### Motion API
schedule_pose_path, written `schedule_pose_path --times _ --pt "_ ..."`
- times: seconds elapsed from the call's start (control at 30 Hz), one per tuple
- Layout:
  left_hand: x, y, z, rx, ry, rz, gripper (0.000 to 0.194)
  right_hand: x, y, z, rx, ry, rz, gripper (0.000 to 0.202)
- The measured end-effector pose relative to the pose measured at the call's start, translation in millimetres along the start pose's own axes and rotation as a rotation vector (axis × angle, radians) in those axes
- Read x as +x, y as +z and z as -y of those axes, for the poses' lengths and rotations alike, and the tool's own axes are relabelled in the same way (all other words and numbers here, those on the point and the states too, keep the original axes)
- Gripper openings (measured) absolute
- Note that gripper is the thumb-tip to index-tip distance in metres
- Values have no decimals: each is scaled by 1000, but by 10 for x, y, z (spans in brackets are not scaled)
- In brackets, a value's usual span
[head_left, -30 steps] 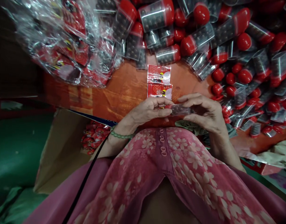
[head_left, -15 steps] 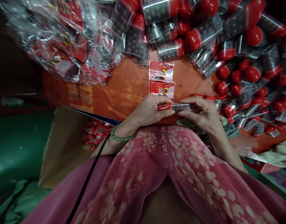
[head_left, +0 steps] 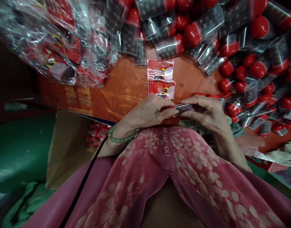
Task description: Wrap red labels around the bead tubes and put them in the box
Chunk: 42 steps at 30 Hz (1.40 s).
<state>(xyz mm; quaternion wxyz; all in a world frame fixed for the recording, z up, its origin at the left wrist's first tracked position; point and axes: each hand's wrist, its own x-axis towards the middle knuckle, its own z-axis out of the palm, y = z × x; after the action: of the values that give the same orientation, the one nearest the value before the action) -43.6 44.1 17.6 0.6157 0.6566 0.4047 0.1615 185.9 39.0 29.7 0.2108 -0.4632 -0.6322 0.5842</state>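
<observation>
My left hand point(head_left: 150, 111) and my right hand point(head_left: 204, 111) meet at the near edge of the orange table point(head_left: 121, 91). Between their fingertips lies a small clear tube with a red cap point(head_left: 180, 108), held sideways; both hands pinch it. My fingers hide much of it. Just beyond the hands lie two red printed packets in clear wrap point(head_left: 161, 79), one behind the other. A green bead bracelet point(head_left: 119, 138) circles my left wrist.
A big heap of clear tubes with red caps point(head_left: 242, 47) covers the table's right and back. Crinkled clear bags of red packets point(head_left: 64, 47) pile at the left. A cardboard box with red packets inside point(head_left: 95, 139) stands below the table, left of my pink flowered lap point(head_left: 178, 171).
My hands closed in toward each other around the tube, and the red cap end went under my left fingers. The view shifted slightly.
</observation>
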Motion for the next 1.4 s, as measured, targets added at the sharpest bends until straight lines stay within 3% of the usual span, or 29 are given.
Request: schedule_pose_path --times 0.17,0.33,0.47,0.67,0.8,0.87,0.93,1.03,1.23,1.4 --pt "96 25 -3 -36 -34 -4 33 48 -22 -7 149 168 21 29" --pt "93 -39 7 -57 -32 101 30 99 -80 11 279 312 65 32" --pt "87 -9 88 -106 -75 53 25 85 -79 9 261 307 29 33" --pt "188 181 82 -183 -109 -5 19 15 -74 2 105 191 -70 31" --pt "167 132 29 -270 -120 20 24 -14 -99 -24 223 242 -47 30" --pt "94 63 25 -375 -128 -52 33 -29 -98 -55 318 247 -102 29" --pt "2 32 32 -523 -115 -196 50 -43 -73 -92 402 210 -197 29" --pt "-88 124 55 -762 -67 -326 65 -45 21 -136 514 143 -292 34" --pt "40 452 68 -892 77 -462 42 19 347 -114 651 108 -276 44" --pt "77 522 8 -873 24 -504 54 39 543 -27 643 75 -290 35"
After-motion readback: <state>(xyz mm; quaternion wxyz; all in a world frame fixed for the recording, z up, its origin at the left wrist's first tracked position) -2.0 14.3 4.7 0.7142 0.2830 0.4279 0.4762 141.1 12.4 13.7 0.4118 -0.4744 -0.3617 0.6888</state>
